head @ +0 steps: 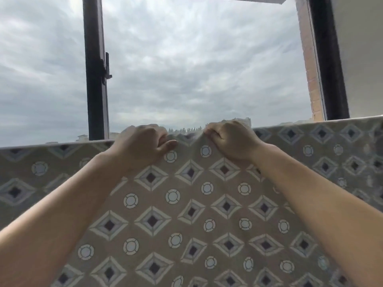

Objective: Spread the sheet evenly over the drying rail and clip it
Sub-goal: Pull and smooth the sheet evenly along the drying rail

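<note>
sheet [186, 204] hangs over hidden rail, below window post [95, 79]. left hand [143, 139], right hand [230, 139] just right of post, fingers [211, 134] curled tight on bunched top edge. no clip seen. risk: uneven pull or wind, sheet slides off.

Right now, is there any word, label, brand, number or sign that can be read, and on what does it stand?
None: no text can be read.
The sheet shows only diamonds and circles, no letters.
The window frame and the left hand and right hand gripping the sheet bear no writing.
</note>
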